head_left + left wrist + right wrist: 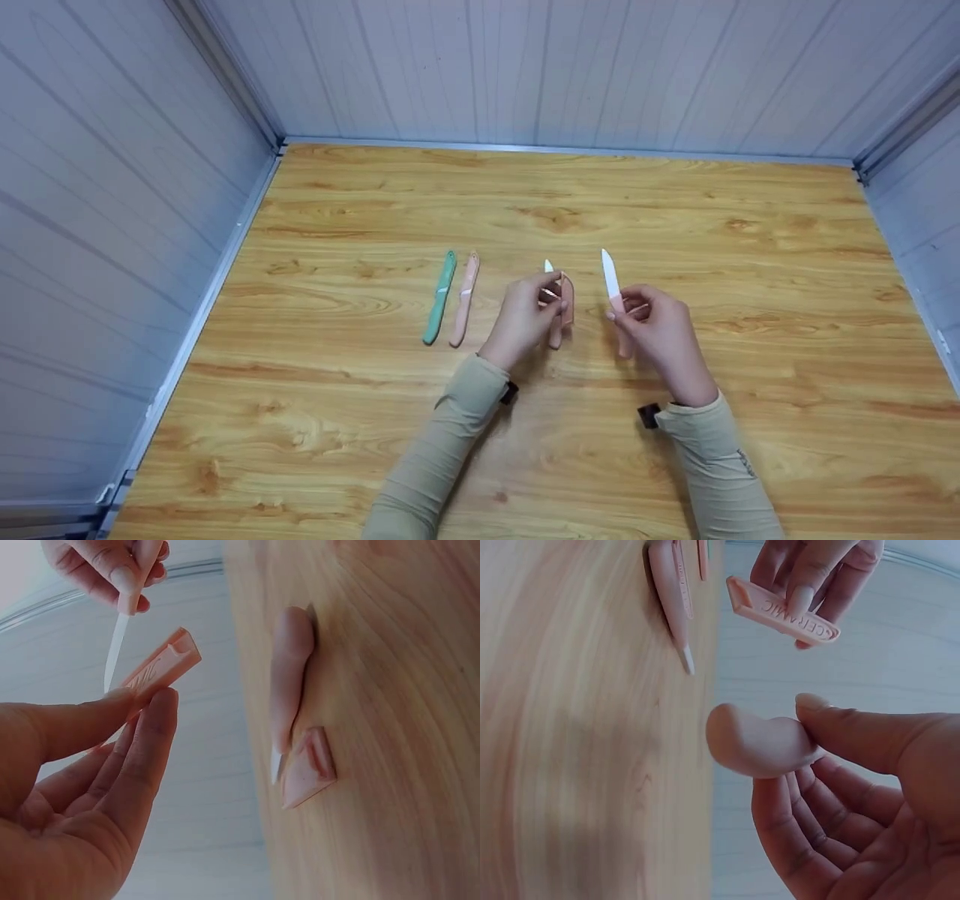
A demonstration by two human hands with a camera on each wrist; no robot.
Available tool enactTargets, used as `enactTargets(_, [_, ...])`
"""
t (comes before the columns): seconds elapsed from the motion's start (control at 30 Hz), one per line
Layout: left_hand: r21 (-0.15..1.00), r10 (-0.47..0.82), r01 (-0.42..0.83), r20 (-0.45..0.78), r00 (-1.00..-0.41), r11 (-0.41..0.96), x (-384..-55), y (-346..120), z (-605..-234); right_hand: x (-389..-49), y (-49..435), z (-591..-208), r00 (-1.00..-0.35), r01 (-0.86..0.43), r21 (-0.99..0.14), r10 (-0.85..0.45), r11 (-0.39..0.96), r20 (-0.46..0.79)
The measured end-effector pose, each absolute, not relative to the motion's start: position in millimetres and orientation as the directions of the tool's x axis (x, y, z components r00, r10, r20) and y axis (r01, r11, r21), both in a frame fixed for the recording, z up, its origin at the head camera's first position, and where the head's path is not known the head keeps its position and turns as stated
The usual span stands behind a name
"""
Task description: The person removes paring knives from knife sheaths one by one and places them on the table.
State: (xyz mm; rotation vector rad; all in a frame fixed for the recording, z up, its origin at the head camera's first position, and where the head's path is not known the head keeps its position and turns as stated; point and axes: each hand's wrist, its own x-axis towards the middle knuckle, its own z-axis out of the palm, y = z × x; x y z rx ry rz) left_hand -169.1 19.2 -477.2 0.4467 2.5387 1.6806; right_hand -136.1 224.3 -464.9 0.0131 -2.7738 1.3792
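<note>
Left grip's [523, 316] sheath [766, 606]: only right-wrist view shows "CERAMIC".

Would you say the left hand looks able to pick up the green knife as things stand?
Probably not straight away: the left hand pinches a pink cover, so it is occupied. Otherwise the way over seems free, with only a pink knife lying between it and the green knife.

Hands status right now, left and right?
Left hand: pinching a pink sheath.
Right hand: holding a pink-handled knife, white blade bare.
</note>
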Motion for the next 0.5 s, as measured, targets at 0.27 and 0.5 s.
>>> enactTargets(0.27, [0.863, 0.311, 0.193, 0.044, -0.949, 0.467, -183, 28, -481, -150, 226, -476, -0.999, 0.034, -0.797, 0.004, 0.603, -0.040])
enactTargets(0.5, [0.835, 0.316, 0.160, -0.018, -0.949, 0.527, -186, 35, -482, -158, 224, -481, -0.997, 0.048, -0.788, -0.020, 0.614, -0.076])
